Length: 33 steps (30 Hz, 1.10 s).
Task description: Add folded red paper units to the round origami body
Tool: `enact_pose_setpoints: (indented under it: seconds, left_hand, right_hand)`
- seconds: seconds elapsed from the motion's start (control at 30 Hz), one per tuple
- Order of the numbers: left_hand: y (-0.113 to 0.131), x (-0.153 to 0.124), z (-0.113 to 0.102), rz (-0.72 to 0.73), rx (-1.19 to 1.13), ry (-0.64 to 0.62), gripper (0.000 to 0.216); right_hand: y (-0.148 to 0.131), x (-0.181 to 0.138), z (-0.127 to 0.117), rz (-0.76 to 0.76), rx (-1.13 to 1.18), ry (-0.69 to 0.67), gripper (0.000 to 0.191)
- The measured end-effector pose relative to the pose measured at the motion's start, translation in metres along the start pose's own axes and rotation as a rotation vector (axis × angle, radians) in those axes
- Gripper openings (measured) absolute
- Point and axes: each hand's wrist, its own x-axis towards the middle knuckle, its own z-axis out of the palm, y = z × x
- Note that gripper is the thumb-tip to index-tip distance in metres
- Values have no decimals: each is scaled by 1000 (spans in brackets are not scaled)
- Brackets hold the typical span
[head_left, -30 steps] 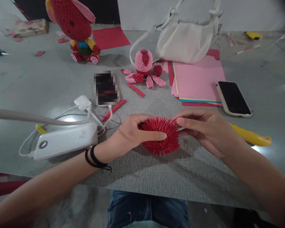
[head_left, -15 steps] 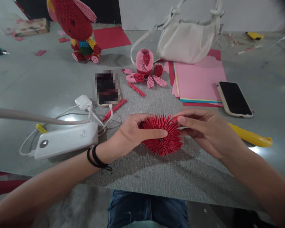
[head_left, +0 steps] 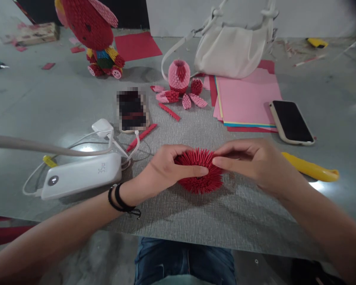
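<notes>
A round, spiky piece of 3D origami (head_left: 200,185), made of many red folded paper units, sits between my hands just over the table mat. My left hand (head_left: 169,166) grips it from the left, thumb across its top and fingers behind. At its upper right edge, the thumb and forefinger of my right hand (head_left: 255,164) are pinched together on the outer points. Any single paper unit between those fingertips is hidden. The other right-hand fingers curl behind the edge.
A white power bank (head_left: 83,176) with cables lies left, near a charging phone (head_left: 133,111). Beyond are pink-and-red origami parts (head_left: 178,77), an origami figure (head_left: 99,39), coloured paper (head_left: 249,95) and a white bag (head_left: 231,49). Another phone (head_left: 292,122) and a yellow-handled tool (head_left: 311,166) lie right.
My right hand has moved slightly left, onto the spiky piece's edge. The small red folded paper unit seen in its fingertips before is now covered. My left hand keeps its grip.
</notes>
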Motion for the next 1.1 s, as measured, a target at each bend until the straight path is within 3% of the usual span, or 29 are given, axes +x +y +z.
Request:
enact_pose_setpoints:
  seconds: [0.37, 0.67, 0.87, 1.1]
  left_hand:
    - [-1, 0, 0, 2, 56, 21, 27]
    - [-2, 1, -3, 19, -22, -42, 28]
    - [1, 0, 0, -24, 87, -2, 30]
    - [-1, 0, 2, -55, 62, 5, 26]
  right_hand:
    - [2, -3, 5, -32, -174, -8, 14]
    - [-2, -1, 5, -61, -60, 60, 11]
    - [1, -3, 8, -92, -47, 64, 9]
    - [4, -3, 11, -80, -88, 50, 4]
